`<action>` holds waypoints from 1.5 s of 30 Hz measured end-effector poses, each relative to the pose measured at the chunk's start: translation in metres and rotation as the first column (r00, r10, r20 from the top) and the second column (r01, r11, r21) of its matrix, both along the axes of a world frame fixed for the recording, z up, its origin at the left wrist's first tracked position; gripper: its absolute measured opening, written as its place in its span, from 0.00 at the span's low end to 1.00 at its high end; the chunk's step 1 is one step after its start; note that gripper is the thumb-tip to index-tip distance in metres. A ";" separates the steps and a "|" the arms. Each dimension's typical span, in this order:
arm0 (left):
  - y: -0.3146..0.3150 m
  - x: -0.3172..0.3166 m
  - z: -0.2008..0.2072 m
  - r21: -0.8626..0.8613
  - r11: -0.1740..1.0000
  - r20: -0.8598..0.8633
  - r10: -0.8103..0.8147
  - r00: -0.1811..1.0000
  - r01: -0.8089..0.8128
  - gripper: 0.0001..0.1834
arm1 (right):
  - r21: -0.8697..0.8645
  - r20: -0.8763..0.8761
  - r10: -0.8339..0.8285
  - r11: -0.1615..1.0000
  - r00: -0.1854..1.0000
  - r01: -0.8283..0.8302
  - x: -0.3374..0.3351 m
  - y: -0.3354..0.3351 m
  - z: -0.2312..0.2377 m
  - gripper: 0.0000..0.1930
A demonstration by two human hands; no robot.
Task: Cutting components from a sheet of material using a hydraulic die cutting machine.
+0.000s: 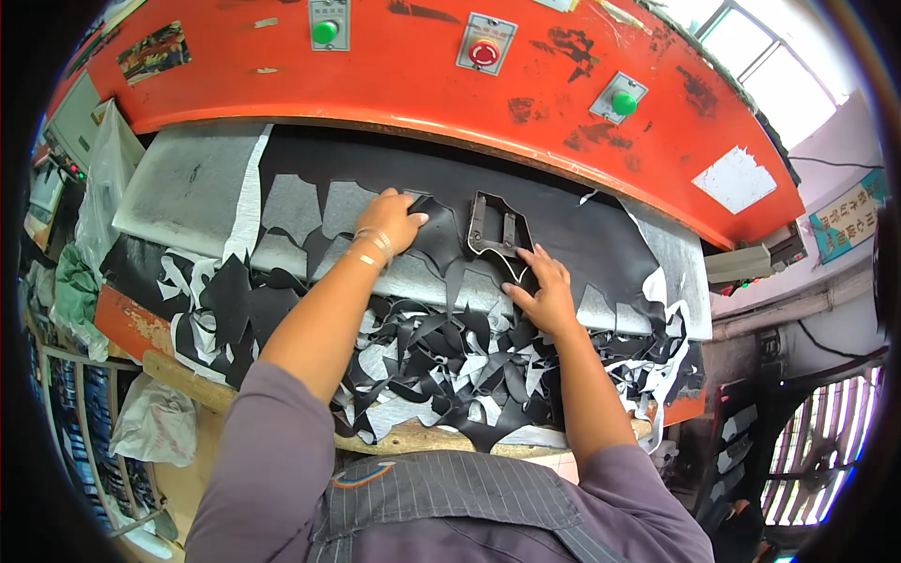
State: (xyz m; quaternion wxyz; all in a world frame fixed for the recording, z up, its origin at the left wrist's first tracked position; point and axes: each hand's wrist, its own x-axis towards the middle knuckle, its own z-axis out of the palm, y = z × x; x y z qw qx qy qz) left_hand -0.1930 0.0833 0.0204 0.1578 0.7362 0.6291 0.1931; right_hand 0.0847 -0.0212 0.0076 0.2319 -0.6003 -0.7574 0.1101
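A black sheet of material [563, 220] lies on the bed of an orange press, with shaped holes cut along its near edge. My left hand [389, 220] rests flat on the sheet, fingers spread, pressing it down; a bracelet is on that wrist. A dark metal cutting die [496, 235] with a white lower edge sits on the sheet just right of that hand. My right hand [544, 286] touches the die's lower right corner with its fingertips and grips nothing.
The orange press head [422, 89] overhangs the bed, carrying two green buttons [325, 32] and a red button [483, 53]. Black and white offcuts [441, 361] pile at the near edge. A grey board [192, 183] lies left. Plastic bags [155, 422] hang lower left.
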 end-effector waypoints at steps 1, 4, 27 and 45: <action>-0.011 -0.005 -0.002 -0.007 1.000 -0.006 -0.005 1.000 0.004 0.20 | -0.003 -0.082 -0.016 1.000 0.997 0.016 0.000 -0.001 0.003 0.35; -0.041 -0.025 -0.006 0.096 0.993 0.276 0.036 0.960 -0.065 0.19 | 0.026 -0.074 0.012 1.000 0.997 -0.010 0.008 0.006 0.002 0.32; -0.070 0.045 -0.016 0.103 0.933 0.168 -0.358 0.918 0.345 0.38 | 0.150 0.057 0.050 0.987 0.997 -0.058 0.013 0.009 0.005 0.32; -0.065 -0.115 0.109 0.515 0.743 0.686 -0.057 0.725 -0.428 0.12 | 0.826 -0.371 -0.290 0.331 0.882 0.456 0.021 0.026 0.162 0.28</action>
